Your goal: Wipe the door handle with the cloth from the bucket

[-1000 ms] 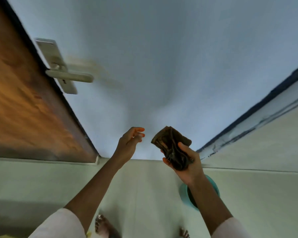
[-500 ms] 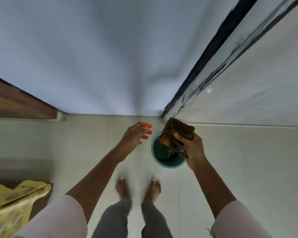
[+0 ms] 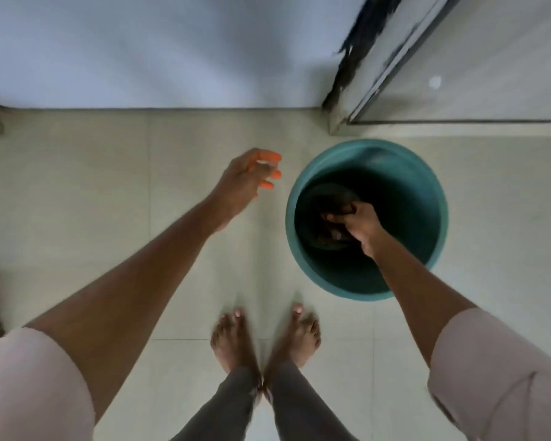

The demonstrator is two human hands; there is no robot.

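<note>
Nearest the camera, two pale pink sleeves (image 3: 497,374) frame the bottom corners, and between them two grey trouser legs (image 3: 268,409) run down to a pair of bare feet (image 3: 264,338) standing side by side on the pale tiled floor (image 3: 109,192), just short of the bucket and a little to its left. The teal bucket (image 3: 436,192) stands on the floor ahead of the feet, round and seen from straight above, its inside dark. The right hand (image 3: 360,226) reaches down inside the bucket, past the near rim, with its fingers closed around the brown cloth (image 3: 328,214); the cloth is bunched in that grip and sits low in the bucket, toward the left side of its inside. Whether the cloth touches the bottom cannot be told, since the inside is too dark. The left hand (image 3: 245,183) hangs in the air to the left of the bucket, apart from its rim, loosely open with the fingers curled and orange nails showing; it holds nothing. Beyond the bucket, the floor meets a plain pale wall (image 3: 156,49) that runs across the far side. Just behind the bucket and to its right, a metal frame (image 3: 392,68) with dark worn patches comes down to the floor, with a pale panel beside it. The door handle is out of view.
</note>
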